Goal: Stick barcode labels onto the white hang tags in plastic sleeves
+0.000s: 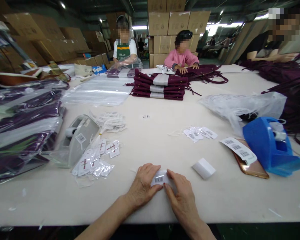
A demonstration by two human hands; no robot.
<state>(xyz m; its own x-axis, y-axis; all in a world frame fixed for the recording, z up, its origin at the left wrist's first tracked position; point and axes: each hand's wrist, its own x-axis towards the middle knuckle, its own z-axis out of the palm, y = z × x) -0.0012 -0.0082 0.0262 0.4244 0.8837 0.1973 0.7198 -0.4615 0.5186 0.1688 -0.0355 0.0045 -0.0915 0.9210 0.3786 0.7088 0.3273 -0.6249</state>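
A white hang tag (159,179) with a barcode lies low over the table's near edge, between my hands. My left hand (143,182) grips its left end, thumb below and fingers above. At the right end, my right hand (182,190) pinches it with thumb and index finger. A folded white paper piece (203,168) rests just right of my right hand. Several barcoded tags (199,133) with strings lie beyond it. Left of my hands is a pile of tags in clear plastic (95,163), and a bundle of white tags (110,121) sits behind that.
A grey tape dispenser (81,136) stands left, a blue one (270,143) right, near a phone (252,168) under a barcode label strip (238,150). Bagged purple garments (22,133) fill the left side. Folded purple garments (160,86) are stacked ahead. Co-workers (182,55) work across the table.
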